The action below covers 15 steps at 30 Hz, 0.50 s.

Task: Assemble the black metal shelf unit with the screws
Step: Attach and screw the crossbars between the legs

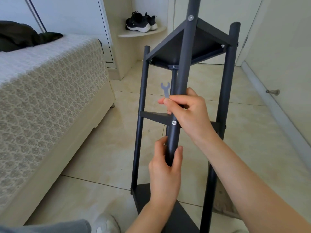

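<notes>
Assembly appears far advanced. The black metal shelf unit (225,91) stands as a frame: 4 posts visible, with 3 shelf panels fitted between them. The far panel (168,52) lies well beyond the right hand, the middle panel (154,116) just beside and below it, and the near panel (144,194) below the left hand. On the closest post, 1 screw (174,122) sits seated just under the right hand, and a second screw (190,17) well beyond it at the far panel. Fasteners at the near panel are hidden by the arms, so that joint cannot be confirmed. Judged remaining: checking or tightening joints, then standing the unit up. The unit's long axis runs from below the hands away from the person, its far end pointing toward the room corner; the frame is tilted, not upright. The left hand (164,167) is wrapped round the closest post, fingers and thumb curled about it. The right hand (190,115) pinches a small flat wrench (165,89) at its handle, open end pointing away, while resting against the same post.
</notes>
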Each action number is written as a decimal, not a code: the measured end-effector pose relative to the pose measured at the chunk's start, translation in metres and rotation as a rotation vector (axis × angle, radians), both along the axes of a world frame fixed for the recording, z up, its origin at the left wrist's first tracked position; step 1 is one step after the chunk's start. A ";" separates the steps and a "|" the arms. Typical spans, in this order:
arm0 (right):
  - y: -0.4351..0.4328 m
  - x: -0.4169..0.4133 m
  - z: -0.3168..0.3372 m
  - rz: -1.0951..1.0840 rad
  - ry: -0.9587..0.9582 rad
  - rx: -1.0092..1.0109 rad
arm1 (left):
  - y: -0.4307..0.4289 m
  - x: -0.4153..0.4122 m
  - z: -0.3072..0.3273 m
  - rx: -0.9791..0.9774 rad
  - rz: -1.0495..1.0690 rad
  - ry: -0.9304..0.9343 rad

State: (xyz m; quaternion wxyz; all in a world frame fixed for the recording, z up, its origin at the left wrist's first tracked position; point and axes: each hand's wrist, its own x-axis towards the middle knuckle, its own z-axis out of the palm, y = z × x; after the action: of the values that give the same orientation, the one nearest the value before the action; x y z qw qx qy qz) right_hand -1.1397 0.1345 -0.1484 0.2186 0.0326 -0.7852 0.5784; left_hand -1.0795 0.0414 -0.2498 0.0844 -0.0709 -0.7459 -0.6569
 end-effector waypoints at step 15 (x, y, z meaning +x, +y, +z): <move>-0.003 0.008 0.002 0.085 -0.060 0.014 | -0.023 -0.018 -0.017 0.051 0.141 0.015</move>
State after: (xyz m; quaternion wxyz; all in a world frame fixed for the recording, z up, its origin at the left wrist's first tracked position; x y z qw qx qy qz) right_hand -1.1320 0.1314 -0.1461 0.1702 0.0502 -0.7933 0.5825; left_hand -1.0980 0.0187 -0.2670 0.1379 -0.0212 -0.7313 -0.6676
